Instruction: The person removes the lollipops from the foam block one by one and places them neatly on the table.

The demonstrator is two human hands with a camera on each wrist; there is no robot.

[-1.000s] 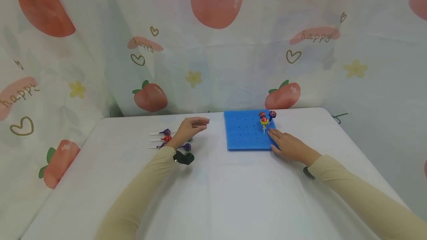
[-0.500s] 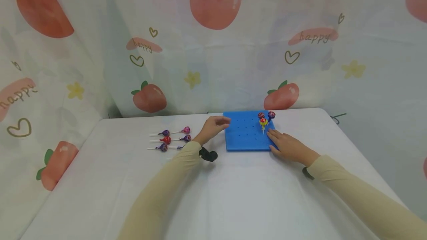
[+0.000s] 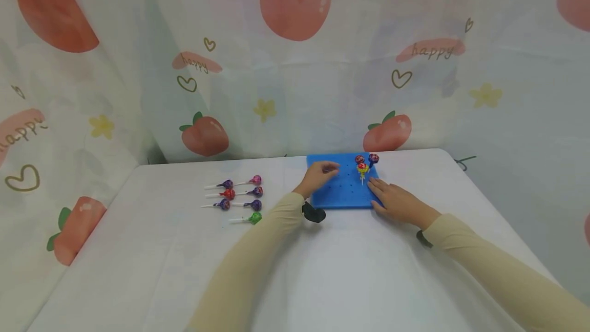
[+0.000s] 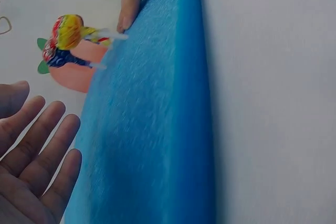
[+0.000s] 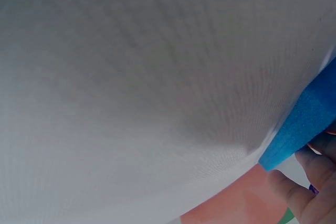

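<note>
A blue foam board (image 3: 343, 200) with rows of small holes lies toward the back of the table. Upright in its right part stand a yellow-wrapped lollipop (image 3: 362, 168) and two dark-wrapped ones, a lollipop (image 3: 359, 159) and a lollipop (image 3: 374, 158). My left hand (image 3: 318, 177) is over the board's left part; in the left wrist view this hand (image 4: 37, 166) has loosely spread fingers and nothing visible in its palm. My right hand (image 3: 400, 205) rests flat on the board's right edge. The right wrist view catches only some fingers (image 5: 296, 192) beside the board's corner (image 5: 294, 135).
Several lollipops lie on the white table left of the board, among them a green lollipop (image 3: 255, 218), a red lollipop (image 3: 228, 194) and a pink lollipop (image 3: 255, 180). A printed cloth (image 3: 295, 86) hangs behind the table (image 3: 322, 270).
My left hand has moved right, from over the loose lollipops to over the board, uncovering the lollipops on the table. The right hand stays on the board's edge.
</note>
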